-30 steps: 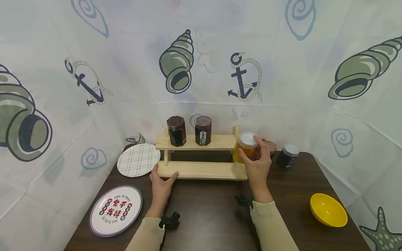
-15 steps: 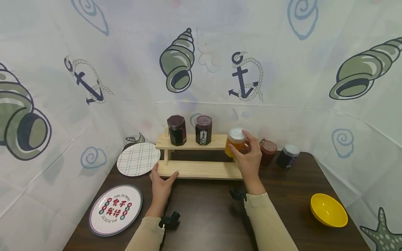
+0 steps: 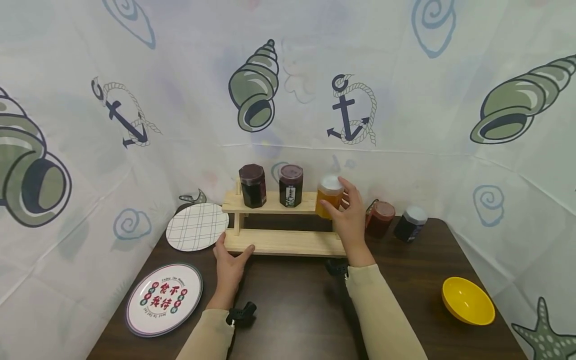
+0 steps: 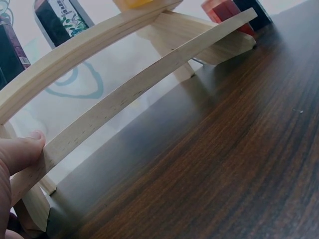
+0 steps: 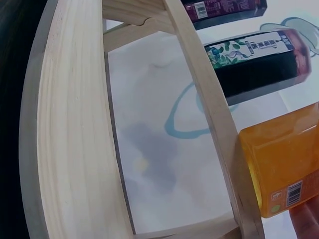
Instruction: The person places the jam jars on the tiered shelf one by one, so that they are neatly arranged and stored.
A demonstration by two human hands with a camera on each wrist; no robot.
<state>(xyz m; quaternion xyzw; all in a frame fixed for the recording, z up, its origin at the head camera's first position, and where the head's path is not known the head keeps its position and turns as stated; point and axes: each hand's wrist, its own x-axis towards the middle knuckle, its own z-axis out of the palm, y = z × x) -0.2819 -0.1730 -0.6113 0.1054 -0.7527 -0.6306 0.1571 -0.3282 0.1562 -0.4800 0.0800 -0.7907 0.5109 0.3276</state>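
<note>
My right hand [image 3: 350, 220] holds an amber jar with a white lid [image 3: 327, 200] upright at the right end of the upper board of a two-tier wooden shelf rack [image 3: 288, 242]. Whether the jar's base touches the board I cannot tell; in the right wrist view the amber jar [image 5: 284, 159] overlaps the board's edge. My left hand [image 3: 230, 267] grips the left end of the lower board, its thumb [image 4: 22, 152] on the wood in the left wrist view. Two dark jars, one at left [image 3: 253, 187] and one mid-board [image 3: 291, 186], stand on the upper tier.
Right of the rack stand a red-brown jar [image 3: 380, 220] and a dark jar with a pale lid [image 3: 410, 224]. A yellow bowl [image 3: 468, 301] sits at the table's right. Leftward lie a checked plate [image 3: 197, 227] and a white plate with red lettering [image 3: 164, 300]. Printed cloth walls surround the table.
My right hand has carried the amber jar leftward and slightly up, from beside the rack's right end to the upper board. The left hand has kept its place on the lower board.
</note>
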